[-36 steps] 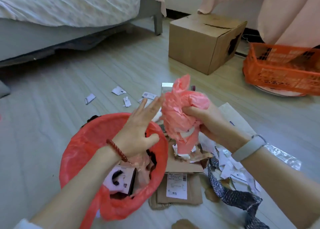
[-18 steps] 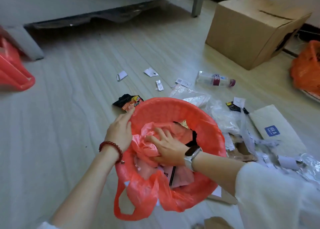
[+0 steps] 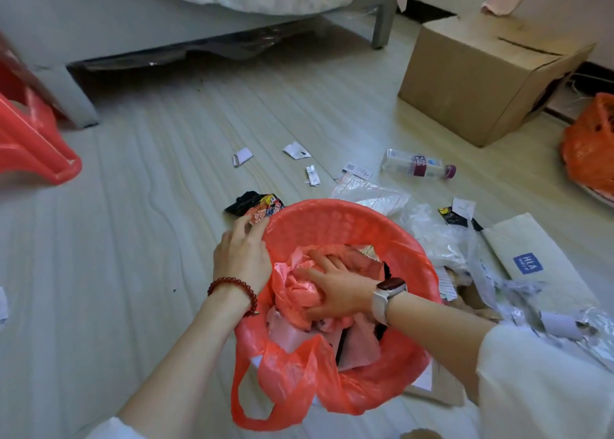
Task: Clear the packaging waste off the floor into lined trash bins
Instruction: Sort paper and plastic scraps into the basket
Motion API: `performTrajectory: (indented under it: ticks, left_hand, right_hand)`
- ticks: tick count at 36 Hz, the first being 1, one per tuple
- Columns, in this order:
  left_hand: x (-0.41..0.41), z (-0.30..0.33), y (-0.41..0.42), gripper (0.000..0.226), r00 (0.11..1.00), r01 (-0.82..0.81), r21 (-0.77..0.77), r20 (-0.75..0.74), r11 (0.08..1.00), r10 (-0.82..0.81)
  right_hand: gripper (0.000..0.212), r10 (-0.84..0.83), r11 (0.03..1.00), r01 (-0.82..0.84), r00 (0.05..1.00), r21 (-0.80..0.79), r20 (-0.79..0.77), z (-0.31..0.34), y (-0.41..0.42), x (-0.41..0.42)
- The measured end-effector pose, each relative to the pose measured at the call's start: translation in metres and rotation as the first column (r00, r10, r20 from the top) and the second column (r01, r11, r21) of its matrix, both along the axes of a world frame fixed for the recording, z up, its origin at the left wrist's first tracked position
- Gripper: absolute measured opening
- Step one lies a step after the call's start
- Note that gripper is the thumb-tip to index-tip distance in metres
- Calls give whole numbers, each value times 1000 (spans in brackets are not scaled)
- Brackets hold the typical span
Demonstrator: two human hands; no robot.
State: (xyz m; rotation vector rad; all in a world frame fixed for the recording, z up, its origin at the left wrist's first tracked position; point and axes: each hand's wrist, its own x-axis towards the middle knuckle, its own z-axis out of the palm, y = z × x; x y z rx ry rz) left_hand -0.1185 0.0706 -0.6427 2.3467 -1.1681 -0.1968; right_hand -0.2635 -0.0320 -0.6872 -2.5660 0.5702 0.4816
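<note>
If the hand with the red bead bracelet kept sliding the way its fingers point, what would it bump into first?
The left hand rests on the red-lined bin's rim, fingers pointing up-right. First would likely be the crumpled black-and-orange snack wrapper on the floor just past its fingertips, though depth is hard to judge.

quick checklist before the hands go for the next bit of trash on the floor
1. Pink wad inside the bin: ok, it sits below the rim.
2. Right hand free to leave: not ok, it presses on the wad.
3. Left hand steadying the bin: ok, it rests on the rim.
4. Liner over the rim: ok on the far side; the near side hangs loose with a handle drooping.
5. Room left in the bin: cannot tell, the wad and hand cover the contents.
6. Waste left on the floor: not ok, a bottle, a snack wrapper and paper scraps lie there.
</note>
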Motion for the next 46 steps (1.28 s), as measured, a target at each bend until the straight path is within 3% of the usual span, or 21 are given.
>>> performTrajectory:
  ticks: [3, 6, 9, 13, 17, 24, 26, 30, 32, 34, 37, 40, 41, 43, 44, 46]
  left_hand:
    - [-6, 15, -16, 42, 998, -34, -52, 51, 998, 37]
    - [-20, 35, -36, 36, 999, -28, -134, 20, 991, 31]
    - [-47, 53, -56, 33, 999, 41, -241, -14, 970, -46]
    - [-107, 63, -82, 30, 968, 238, -299, -11, 924, -253]
    - [-183, 46, -103, 27, 871, 456, -288, -54, 842, -489]
    - [-292, -27, -109, 37, 701, 702, -40, -138, 711, -700]
    - [-311, -48, -107, 38, 685, 728, 96, -159, 679, -711]
    - [-333, -83, -94, 44, 605, 770, 324, -100, 549, -790]
    - [-339, -96, -85, 48, 574, 783, 374, -123, 498, -810]
    - [-340, -106, -77, 54, 540, 798, 404, -150, 447, -828]
    - [-339, -114, -76, 69, 499, 832, 385, -208, 399, -841]
    - [-339, -117, -79, 93, 496, 852, 344, -291, 394, -818]
    - [-341, -117, -79, 101, 494, 857, 331, -308, 396, -813]
    - [-346, -116, -80, 114, 478, 871, 303, -344, 386, -808]
    - [-349, -115, -79, 117, 464, 881, 285, -356, 378, -811]
    - [-355, -113, -80, 118, 451, 890, 252, -373, 380, -811]
  right_hand:
    - [69, -35, 999, 34, 998, 34, 43, 36, -6, -12]
    - [44, -39, 998, 50, 963, -35, 266, 70, -18, -30]
    - [28, -168, 977, 212, 849, -32, 501, 96, -38, -60]
    - [22, -472, 859, 490, 647, 148, 599, 97, -75, -118]
    - [23, -664, 717, 677, 589, 168, 460, 60, -100, -185]
    - [29, -768, 633, 771, 612, 76, 186, -16, -84, -293]
    - [44, -763, 646, 761, 642, 60, 78, -32, -70, -319]
    - [91, -595, 797, 601, 763, -62, -250, -72, -36, -355]
    - [94, -517, 854, 507, 799, -118, -307, -91, -18, -366]
    - [86, -533, 844, 524, 798, -113, -282, -101, -11, -372]
    - [75, -672, 728, 685, 711, -11, -206, -98, -17, -379]
    - [62, -840, 494, 828, 534, 267, -102, -81, -31, -384]
    - [58, -892, 395, 852, 445, 342, -78, -74, -34, -384]
    - [54, -981, 115, 843, 180, 526, -75, -64, -40, -381]
    - [53, -991, -50, 773, 39, 632, -126, -60, -41, -378]
    - [54, -959, -278, 608, -132, 744, -251, -57, -44, -370]
